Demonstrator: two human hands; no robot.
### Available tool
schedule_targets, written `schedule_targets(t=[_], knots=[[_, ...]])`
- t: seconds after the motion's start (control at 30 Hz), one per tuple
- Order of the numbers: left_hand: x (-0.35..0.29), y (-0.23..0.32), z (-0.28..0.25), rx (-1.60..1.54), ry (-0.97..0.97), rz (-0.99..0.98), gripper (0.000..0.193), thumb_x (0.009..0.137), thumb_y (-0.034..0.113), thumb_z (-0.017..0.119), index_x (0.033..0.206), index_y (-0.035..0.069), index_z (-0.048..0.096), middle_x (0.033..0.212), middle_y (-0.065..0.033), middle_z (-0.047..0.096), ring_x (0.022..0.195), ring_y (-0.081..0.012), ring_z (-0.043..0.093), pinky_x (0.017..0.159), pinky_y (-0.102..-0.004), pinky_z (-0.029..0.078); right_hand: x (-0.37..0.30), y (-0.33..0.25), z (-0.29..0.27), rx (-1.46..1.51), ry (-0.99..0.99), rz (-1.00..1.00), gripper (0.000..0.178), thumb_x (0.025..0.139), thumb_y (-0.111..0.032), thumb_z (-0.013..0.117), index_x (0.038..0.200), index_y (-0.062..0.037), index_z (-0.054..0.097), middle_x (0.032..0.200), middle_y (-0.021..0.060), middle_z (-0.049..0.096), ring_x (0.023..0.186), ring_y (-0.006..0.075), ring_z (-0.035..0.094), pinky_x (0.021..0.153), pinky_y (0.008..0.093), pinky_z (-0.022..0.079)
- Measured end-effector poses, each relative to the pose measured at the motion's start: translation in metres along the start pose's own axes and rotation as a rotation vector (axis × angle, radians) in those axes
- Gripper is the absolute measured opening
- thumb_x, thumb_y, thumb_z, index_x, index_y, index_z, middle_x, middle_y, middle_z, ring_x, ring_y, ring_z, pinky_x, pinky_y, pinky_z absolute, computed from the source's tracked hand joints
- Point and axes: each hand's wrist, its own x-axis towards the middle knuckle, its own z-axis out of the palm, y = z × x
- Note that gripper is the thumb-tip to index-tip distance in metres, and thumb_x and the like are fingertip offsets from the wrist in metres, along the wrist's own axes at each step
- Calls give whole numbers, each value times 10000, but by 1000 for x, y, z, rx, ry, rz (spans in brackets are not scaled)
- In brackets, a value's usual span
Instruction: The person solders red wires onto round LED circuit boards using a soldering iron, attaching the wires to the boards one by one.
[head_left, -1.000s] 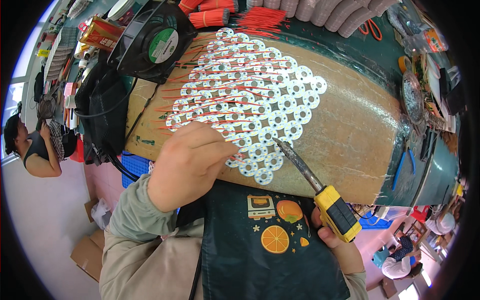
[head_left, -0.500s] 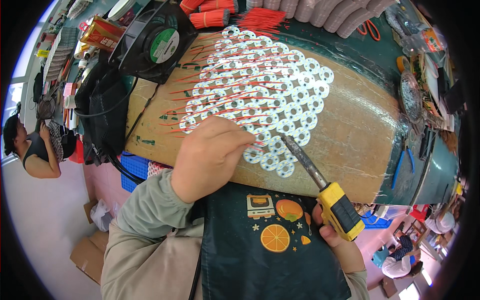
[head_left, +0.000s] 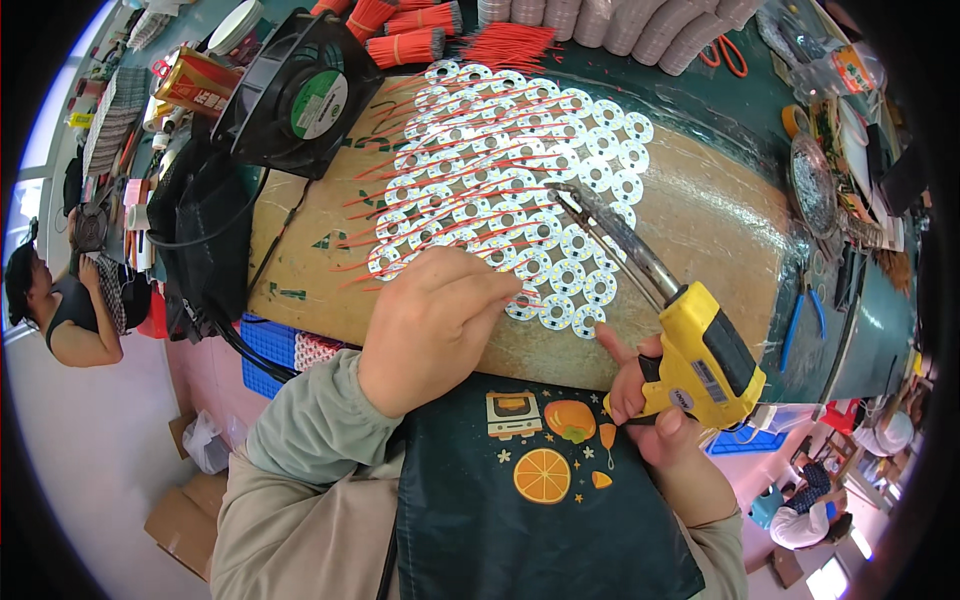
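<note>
Several white ring-shaped LED boards (head_left: 567,277) lie joined in slanting rows, with thin red wires (head_left: 440,205) running across them and off their left side. My left hand (head_left: 440,320) is closed in a pinch over the near rows; a short red wire (head_left: 526,291) shows at its fingertips. In my right hand (head_left: 655,395) is a yellow soldering gun (head_left: 712,355), gripped by its handle, index finger stretched forward. Its metal tip reaches over the middle of the boards, with a thin tube alongside the barrel. Whether the tip touches a board I cannot tell.
Under the boards is a worn brown work board (head_left: 700,250). A black fan (head_left: 300,95) stands at the back left. Bundled red wires (head_left: 405,48) and stacked grey rings (head_left: 640,30) line the back. Blue-handled pliers (head_left: 805,320) lie right. Another person (head_left: 75,300) sits far left.
The soldering gun has swung up and turned, its tip moving farther back over the boards. The boards have shifted slightly in view. My left hand keeps its pinch.
</note>
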Motion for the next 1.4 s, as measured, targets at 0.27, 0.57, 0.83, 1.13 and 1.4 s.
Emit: schedule_targets(t=[0.27,0.57,0.83,1.13,1.4], knots=[[-8,18,-37,91,51,69,289,692,-81,740,965,12,735,854,-98,669,800,-267,648,704,-349,513,5,0,-5,-21,-38,-6,823,844,-508,770,1404,-12,428,748,-24,501,638,126,536,1175,485,320],[-13,7,-8,189,-15,155,282,700,-70,717,965,26,719,851,-85,642,780,-262,630,692,-358,504,-33,-1,-19,-100,-77,77,712,803,-482,817,1269,-57,487,857,15,559,789,152,580,756,355,523],[-13,3,-3,186,-37,120,257,711,-49,735,955,31,726,833,-71,634,763,-252,617,687,-370,508,-56,4,-50,-668,-172,28,388,836,-464,764,855,-97,640,731,38,617,634,244,616,573,341,469],[-13,3,-1,213,-32,119,263,703,-61,734,949,30,718,838,-64,631,768,-245,612,686,-361,504,-43,2,-38,-748,-190,-55,465,854,-525,711,1018,-90,704,869,53,699,724,278,686,622,347,517],[-13,3,-1,218,-26,132,257,701,-50,732,943,33,712,819,-61,617,759,-242,606,677,-359,501,-56,12,-48,-785,-136,61,496,837,-550,706,1043,-99,687,869,58,694,750,287,687,633,352,522]])
